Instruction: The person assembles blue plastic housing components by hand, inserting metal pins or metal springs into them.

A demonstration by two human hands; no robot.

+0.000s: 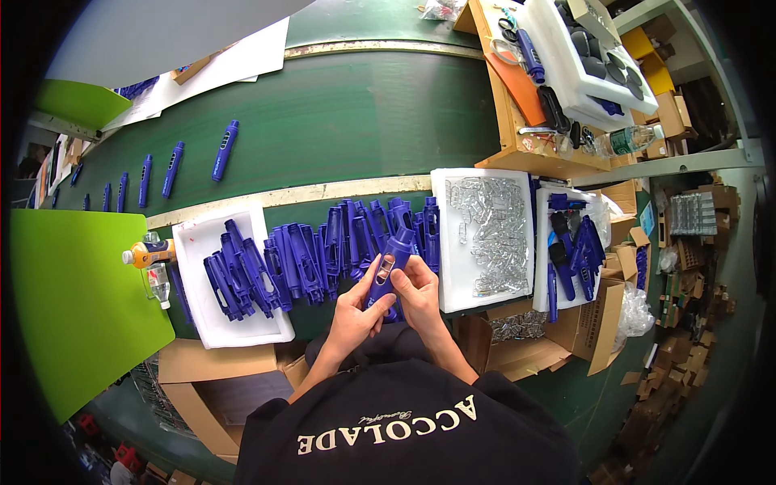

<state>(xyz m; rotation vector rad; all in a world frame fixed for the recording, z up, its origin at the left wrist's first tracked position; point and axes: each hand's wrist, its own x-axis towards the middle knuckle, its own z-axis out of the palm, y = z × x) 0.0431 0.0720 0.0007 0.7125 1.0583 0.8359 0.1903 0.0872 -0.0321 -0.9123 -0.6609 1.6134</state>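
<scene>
Both hands are closed on one blue tubular plastic casing (391, 260), held tilted in front of my chest with its windowed side up. My left hand (357, 312) grips its lower left end. On its right side, the fingers of my right hand (418, 296) press near the window. Just beyond my hands, many similar blue casings (305, 263) lie packed side by side on the bench. More are heaped in a white foam tray (207, 307) on the left. Right of my hands, another foam tray (446, 279) holds many small clear plastic pieces (490, 234).
A green conveyor belt (364, 121) beyond the bench carries several spaced blue casings (225, 150). Far right, a foam tray (543, 283) holds blue and black parts. Bottles (152, 254) stand by a lime-green panel (89, 299). Open cardboard boxes (190, 360) flank me below; a wooden shelf (517, 158) holds tools.
</scene>
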